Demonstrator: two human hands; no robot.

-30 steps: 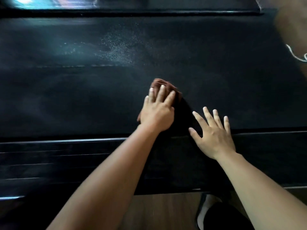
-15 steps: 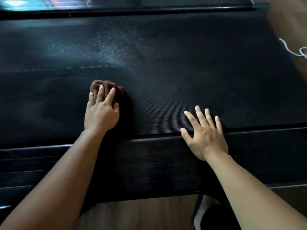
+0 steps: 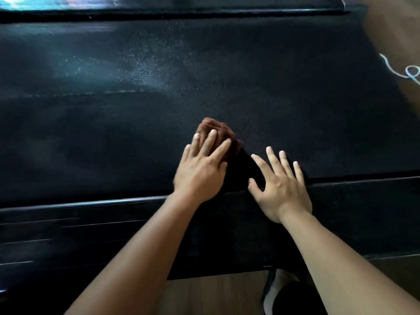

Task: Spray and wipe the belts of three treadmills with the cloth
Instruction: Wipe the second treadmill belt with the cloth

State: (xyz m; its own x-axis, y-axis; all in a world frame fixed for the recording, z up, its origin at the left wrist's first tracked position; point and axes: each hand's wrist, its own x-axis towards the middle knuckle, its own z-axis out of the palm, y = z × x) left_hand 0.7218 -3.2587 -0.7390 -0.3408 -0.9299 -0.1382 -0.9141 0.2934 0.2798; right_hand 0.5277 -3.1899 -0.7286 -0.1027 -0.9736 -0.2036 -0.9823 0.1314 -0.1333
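A black treadmill belt (image 3: pixel 272 76) fills most of the head view, with a patch of fine spray droplets (image 3: pixel 147 69) on its far left half. A bunched reddish-brown cloth (image 3: pixel 216 129) lies on the belt near the middle. My left hand (image 3: pixel 202 167) presses flat on the cloth with straight fingers, covering its near part. My right hand (image 3: pixel 279 187) rests open, fingers spread, across the belt's near edge, just right of the left hand.
The treadmill's black side rail (image 3: pixel 91 223) runs along the near side, and another rail (image 3: pixel 181 12) along the far side. Wooden floor (image 3: pixel 216 292) shows below, with a shoe (image 3: pixel 272 292). A white cord (image 3: pixel 406 73) lies on the floor at the right.
My left hand has slid the cloth to the left and back to the right, ending beside my right hand. The right hand has stayed on the belt's near edge.
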